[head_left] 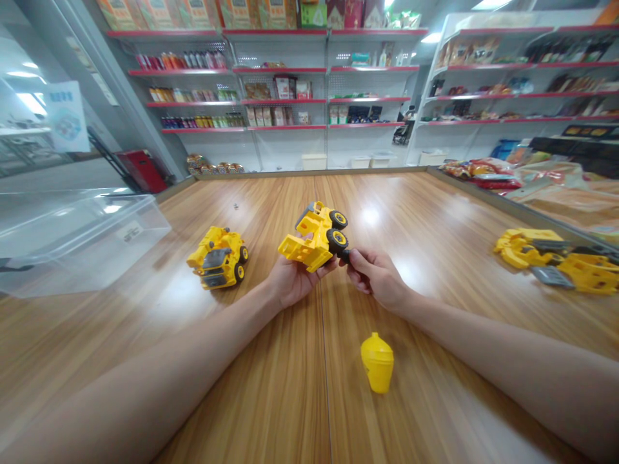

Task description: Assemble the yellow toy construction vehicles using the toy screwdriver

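- I have the truck raised over the middle of the table.
- My left hand is beneath the truck, on its near side.
- My right hand is just right of it, holding a small piece at its lower right edge.
- On my camera, the drum lies nearer than both hands, below the right one.
- A second truck stands on the table, left of my left hand.
- Farther left I see the bin, at the table's left side.
- Toy parts lie on the table at far right, well apart from my right hand.
- Packs lie beyond the right rim.
- Shelves stand behind the table.
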The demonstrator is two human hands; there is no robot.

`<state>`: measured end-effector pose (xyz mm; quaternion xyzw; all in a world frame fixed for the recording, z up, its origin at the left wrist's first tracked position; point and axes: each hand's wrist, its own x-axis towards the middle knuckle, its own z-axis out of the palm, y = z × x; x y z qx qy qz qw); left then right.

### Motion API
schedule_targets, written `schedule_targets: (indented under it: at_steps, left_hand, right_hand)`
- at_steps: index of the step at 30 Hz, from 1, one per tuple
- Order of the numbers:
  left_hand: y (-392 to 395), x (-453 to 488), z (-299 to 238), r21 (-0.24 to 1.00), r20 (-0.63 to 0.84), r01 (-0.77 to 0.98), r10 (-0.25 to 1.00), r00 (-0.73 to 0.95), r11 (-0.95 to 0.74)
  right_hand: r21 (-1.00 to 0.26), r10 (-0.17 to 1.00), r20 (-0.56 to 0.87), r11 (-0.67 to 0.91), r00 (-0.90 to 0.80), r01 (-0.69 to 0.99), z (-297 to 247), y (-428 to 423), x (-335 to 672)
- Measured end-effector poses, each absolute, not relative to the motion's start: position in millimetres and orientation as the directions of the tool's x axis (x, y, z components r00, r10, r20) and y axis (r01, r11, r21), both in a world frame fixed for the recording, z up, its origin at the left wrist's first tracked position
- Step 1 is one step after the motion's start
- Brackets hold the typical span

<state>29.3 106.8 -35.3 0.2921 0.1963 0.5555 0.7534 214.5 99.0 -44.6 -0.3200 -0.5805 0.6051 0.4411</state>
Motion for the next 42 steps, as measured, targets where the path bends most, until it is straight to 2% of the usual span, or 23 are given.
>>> schedule_targets:
  at_steps: [10,15,18,21,26,31,34,37,39,42]
  left_hand:
    - [107.4,24.6,-37.0,0.675,0.028,-0.699,0.937,0.347,0.238]
    - [106.0,24.8,-36.5,0.701,0.055,-0.681,0.938,0.344,0.209]
    - [105.0,26.3,-36.2,0.715,0.06,-0.668,0.935,0.35,0.204]
    - [106.8,26.8,-36.8,0.705,0.039,-0.68,0.946,0.322,0.203]
    - [113.3,24.4,-39.3,0.694,0.002,-0.704,0.978,0.21,0.15]
    - [114.5,28.2,-39.6,0.769,0.032,-0.637,0.992,0.123,0.055]
    - [113.5,32.2,-40.7,0.806,0.081,-0.591,0.993,0.087,-0.014]
    - [112.5,34.1,-42.4,0.82,0.107,-0.572,0.991,0.084,-0.04]
    - [111.9,34.1,-42.8,0.821,0.116,-0.569,0.989,0.093,-0.043]
    - [111.3,33.5,-43.1,0.829,0.12,-0.559,0.986,0.112,-0.037]
  right_hand:
    - [-0.98,0.89,0.066,-0.027,-0.452,-0.196,-45.6,103.8,218.2]
    - [-0.991,0.87,0.085,0.022,-0.486,-0.133,-42.2,100.9,214.8]
    - [-0.994,0.854,0.104,0.096,-0.51,-0.043,-38.8,98.0,211.3]
    - [-0.975,0.873,0.095,0.179,-0.479,0.132,-36.0,100.3,212.8]
    - [-0.859,0.885,0.029,0.26,-0.465,0.442,-33.7,116.6,225.2]
    - [-0.731,0.846,0.02,0.376,-0.533,0.569,-20.4,123.3,234.2]
    - [-0.728,0.731,-0.08,0.422,-0.678,0.541,-2.7,117.2,239.3]
    - [-0.765,0.408,-0.287,0.446,-0.866,0.464,12.5,108.4,243.2]
    - [-0.792,0.246,-0.361,0.428,-0.9,0.435,17.2,102.6,243.5]
    - [-0.796,0.142,-0.411,0.426,-0.9,0.431,17.9,94.5,240.7]
